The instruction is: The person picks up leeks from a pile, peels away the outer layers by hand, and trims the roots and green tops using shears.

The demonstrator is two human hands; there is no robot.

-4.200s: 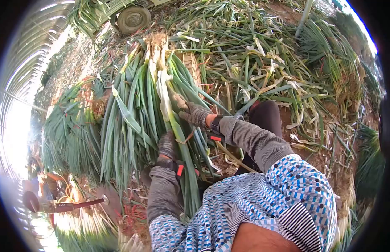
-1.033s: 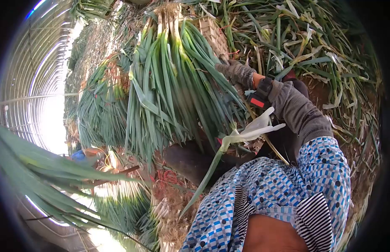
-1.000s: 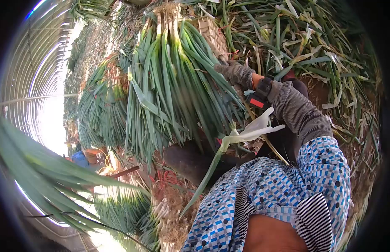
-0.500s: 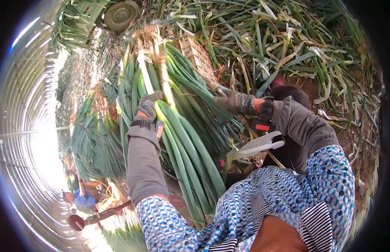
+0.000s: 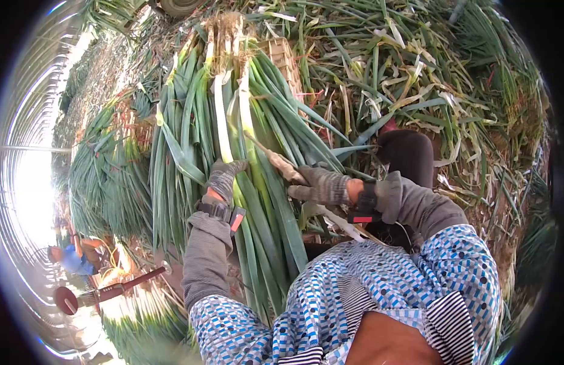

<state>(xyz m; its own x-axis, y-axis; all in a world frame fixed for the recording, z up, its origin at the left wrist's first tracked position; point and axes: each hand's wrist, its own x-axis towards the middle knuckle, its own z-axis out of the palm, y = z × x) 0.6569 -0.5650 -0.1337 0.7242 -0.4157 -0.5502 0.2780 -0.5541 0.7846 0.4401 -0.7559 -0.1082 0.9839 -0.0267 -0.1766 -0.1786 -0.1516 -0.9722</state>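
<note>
A long bundle of green onions (image 5: pixel 233 109) lies in front of me, roots and white ends pointing away. My left hand (image 5: pixel 224 176), in a grey knit glove, rests flat on the green stalks of the bundle. My right hand (image 5: pixel 315 184), also gloved, is closed around a pale, dirty stalk (image 5: pixel 280 164) at the right side of the bundle. Both arms wear grey sleeves with wrist straps.
A woven basket (image 5: pixel 282 58) sits behind the bundle. Discarded onion leaves (image 5: pixel 403 79) cover the ground to the right. More onion bundles (image 5: pixel 105 176) lie at the left. Another person in blue (image 5: pixel 72 258) works at far left, near a red-handled tool (image 5: pixel 105 292).
My left hand brought a fresh batch of onions in from the left, laid it on the bundle, then slid down the stalks. My right hand moved down and closed on a pale stalk.
</note>
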